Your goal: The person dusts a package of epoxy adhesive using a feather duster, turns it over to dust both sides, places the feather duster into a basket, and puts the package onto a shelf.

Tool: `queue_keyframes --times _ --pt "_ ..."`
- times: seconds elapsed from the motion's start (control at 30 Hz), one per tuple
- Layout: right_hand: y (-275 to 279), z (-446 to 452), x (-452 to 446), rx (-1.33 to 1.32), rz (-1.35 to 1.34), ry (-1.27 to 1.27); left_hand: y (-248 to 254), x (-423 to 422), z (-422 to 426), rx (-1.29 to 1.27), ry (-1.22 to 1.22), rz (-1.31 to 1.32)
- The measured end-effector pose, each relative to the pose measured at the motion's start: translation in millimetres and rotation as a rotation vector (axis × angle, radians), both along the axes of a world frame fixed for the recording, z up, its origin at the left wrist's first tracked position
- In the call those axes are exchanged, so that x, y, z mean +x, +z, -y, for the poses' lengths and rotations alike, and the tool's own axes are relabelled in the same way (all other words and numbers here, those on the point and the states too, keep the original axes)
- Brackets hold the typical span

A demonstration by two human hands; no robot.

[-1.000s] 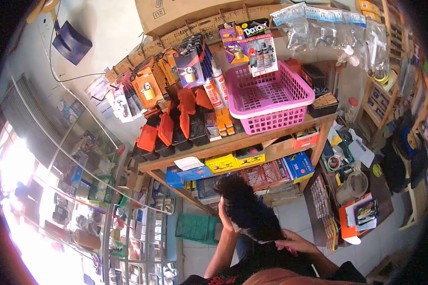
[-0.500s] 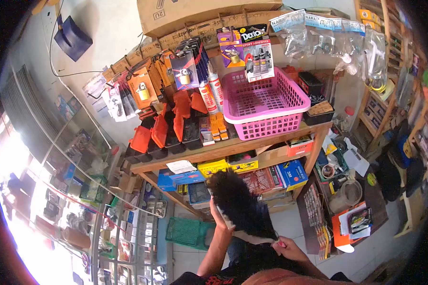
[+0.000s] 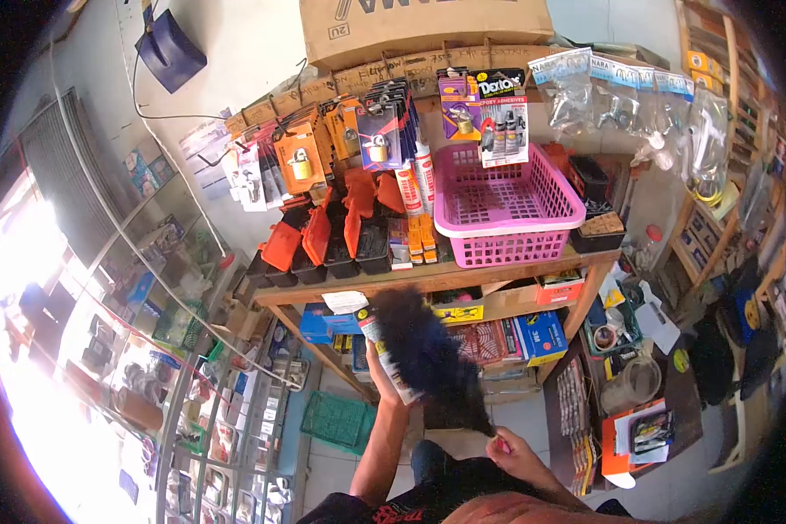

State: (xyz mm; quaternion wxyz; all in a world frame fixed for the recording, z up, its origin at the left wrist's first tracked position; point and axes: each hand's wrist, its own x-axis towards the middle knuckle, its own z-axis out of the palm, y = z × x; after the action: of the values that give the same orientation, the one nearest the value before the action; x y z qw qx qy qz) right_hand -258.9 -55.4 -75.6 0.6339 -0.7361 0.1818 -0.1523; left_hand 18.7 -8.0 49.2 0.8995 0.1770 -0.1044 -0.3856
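Observation:
My left hand [image 3: 388, 382] is wrapped round a white sealant cartridge [image 3: 376, 342] with coloured print, held tilted in front of the shelf. A dark feather duster [image 3: 428, 349] lies across the cartridge's right side and hides part of it. The feathers seem to touch the cartridge and are a little blurred. My right hand [image 3: 517, 456] grips the duster's pinkish handle at the lower right, fingers closed. Two similar cartridges [image 3: 408, 190] stand upright on the wooden table, beside small orange boxes [image 3: 422, 234].
A pink basket [image 3: 508, 229] sits on the wooden table [image 3: 341, 286], right of black bins with orange lids [image 3: 281, 247]. Packaged padlocks [image 3: 300, 163] hang above. Glass shelving [image 3: 227, 384] stands at left, a green basket [image 3: 334, 419] on the floor. A dark side table [image 3: 681, 428] is at right.
The view has shifted, so the table appears further right. My left hand has turned or raised the cartridge, showing more of its printed side. The duster has swept slightly across it.

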Motion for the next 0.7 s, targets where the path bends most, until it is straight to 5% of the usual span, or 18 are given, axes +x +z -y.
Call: queue_keyframes --times 0.07,0.2,0.27,0.3,0.47,0.6,0.7 --pt "21 -2 -1 0.076 0.025 -0.07 19 -15 7 -0.145 -0.017 0.071" --pt "42 -3 -6 0.31 -0.007 -0.152 -6 0 14 -0.032 -0.097 -0.015" --pt "29 2 -14 0.127 0.031 -0.095 22 -23 25 -0.023 -0.106 0.049" --pt "29 4 -17 0.036 0.046 -0.067 19 -24 33 -0.276 -0.272 0.113" --pt "30 3 -24 0.369 0.126 -0.257 9 -26 53 0.064 -0.16 0.04" --pt "30 9 -32 0.26 0.051 -0.134 35 -40 77 -0.115 -0.321 0.017" --pt "43 7 -25 0.276 0.172 -0.324 46 -28 83 -0.115 -0.307 0.006"
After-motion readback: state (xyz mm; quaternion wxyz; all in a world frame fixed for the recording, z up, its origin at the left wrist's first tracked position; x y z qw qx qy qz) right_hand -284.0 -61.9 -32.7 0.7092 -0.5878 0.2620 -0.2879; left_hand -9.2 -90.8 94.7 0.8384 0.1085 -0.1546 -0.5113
